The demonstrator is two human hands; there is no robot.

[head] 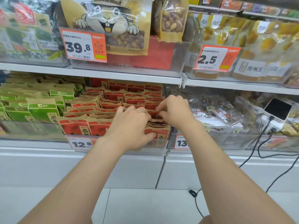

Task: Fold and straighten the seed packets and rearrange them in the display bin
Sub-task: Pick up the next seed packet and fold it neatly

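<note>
Your right hand (pixel 175 110) pinches the top edge of a red seed packet (pixel 154 114). Your left hand (pixel 131 125) curls round the front packets (pixel 159 131) just below it. Left of your grip, the display bin (pixel 163 143) holds tidy rows. The column under your hands looks not yet straightened.

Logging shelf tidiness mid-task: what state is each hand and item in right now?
Front-right packets: leaning, bunched, under both hands.
Left hand: grips them, thumb in front.
Right hand: pinches one packet's top edge.
Other red packets: upright in rows.
Green packets: upright, neighbouring bin.
Device: screen dark.
</note>
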